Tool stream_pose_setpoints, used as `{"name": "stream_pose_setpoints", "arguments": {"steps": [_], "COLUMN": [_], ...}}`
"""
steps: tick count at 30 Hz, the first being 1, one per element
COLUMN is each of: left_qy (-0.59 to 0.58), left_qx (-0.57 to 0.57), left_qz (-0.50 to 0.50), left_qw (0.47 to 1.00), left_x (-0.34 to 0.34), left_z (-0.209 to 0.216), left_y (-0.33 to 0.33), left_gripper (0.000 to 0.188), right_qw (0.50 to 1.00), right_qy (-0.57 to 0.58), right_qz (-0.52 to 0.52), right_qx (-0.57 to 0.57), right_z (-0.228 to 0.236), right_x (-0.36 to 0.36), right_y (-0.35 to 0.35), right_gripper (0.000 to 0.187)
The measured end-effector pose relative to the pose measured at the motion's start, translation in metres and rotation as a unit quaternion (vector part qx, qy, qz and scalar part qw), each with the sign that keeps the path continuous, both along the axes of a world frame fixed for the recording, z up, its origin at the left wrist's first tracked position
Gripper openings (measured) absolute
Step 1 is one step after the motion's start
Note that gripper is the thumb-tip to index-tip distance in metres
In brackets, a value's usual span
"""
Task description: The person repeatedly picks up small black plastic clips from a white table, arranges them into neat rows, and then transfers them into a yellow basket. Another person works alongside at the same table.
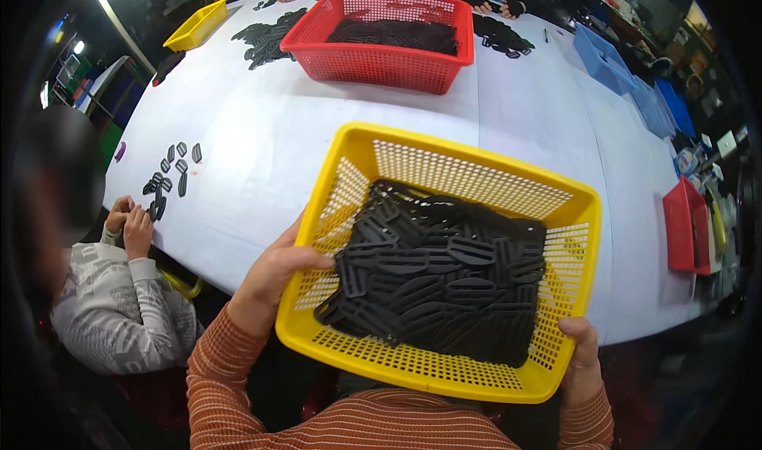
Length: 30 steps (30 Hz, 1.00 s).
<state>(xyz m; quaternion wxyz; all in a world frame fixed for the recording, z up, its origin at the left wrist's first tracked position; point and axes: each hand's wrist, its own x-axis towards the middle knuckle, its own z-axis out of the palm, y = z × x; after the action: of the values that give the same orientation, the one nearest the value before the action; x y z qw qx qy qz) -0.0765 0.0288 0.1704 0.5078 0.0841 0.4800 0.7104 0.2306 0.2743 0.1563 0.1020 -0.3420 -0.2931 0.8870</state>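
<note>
1. Yellow perforated plastic basket (413,380), head view: it's in front of the wearer at the near edge of the bench (262,156), loaded with black plastic strap sliders (440,271). Can't tell if it touches the bench.
2. Left hand (270,279) grips the left side, thumb over the rim; right hand (583,355) clasps the lower right corner. Most fingers are hidden.
3. Looks like the basket-handling step to me. Next move calls for a level, two-handed hold so nothing spills, imo.
</note>
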Motion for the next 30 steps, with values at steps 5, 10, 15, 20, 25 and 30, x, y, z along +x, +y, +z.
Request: {"name": "stream_pose_setpoints", "arguments": {"steps": [5, 10, 15, 20, 25, 30], "left_qy": [-0.073, 0.386, 0.668, 0.642, 0.619, 0.616], "left_qx": [0.164, -0.175, -0.416, -0.435, -0.441, -0.445], "left_qz": [0.036, 0.089, 0.0, -0.02, -0.042, -0.052], "left_qw": [0.983, 0.902, 0.617, 0.63, 0.648, 0.648], "left_x": [-0.068, -0.112, -0.111, -0.111, -0.113, -0.113], "left_z": [0.007, -0.106, -0.139, -0.13, -0.133, -0.136], "left_y": [0.095, 0.095, 0.072, 0.079, 0.077, 0.076], "left_gripper": [0.061, 0.052, 0.05, 0.051, 0.052, 0.054], "right_qw": [0.976, 0.972, 0.97, 0.954, 0.923, 0.889], "right_qy": [-0.018, -0.003, 0.044, 0.031, -0.004, -0.062], "right_qz": [-0.2, -0.176, -0.141, -0.125, -0.153, -0.18], "right_qx": [0.089, 0.157, 0.191, 0.272, 0.354, 0.416], "right_z": [0.088, 0.152, 0.161, 0.129, 0.135, 0.147], "right_x": [-0.091, -0.141, -0.222, -0.304, -0.377, -0.428], "right_y": [0.027, 0.081, 0.163, 0.232, 0.227, 0.207], "right_gripper": [0.06, 0.054, 0.047, 0.047, 0.062, 0.079]}}
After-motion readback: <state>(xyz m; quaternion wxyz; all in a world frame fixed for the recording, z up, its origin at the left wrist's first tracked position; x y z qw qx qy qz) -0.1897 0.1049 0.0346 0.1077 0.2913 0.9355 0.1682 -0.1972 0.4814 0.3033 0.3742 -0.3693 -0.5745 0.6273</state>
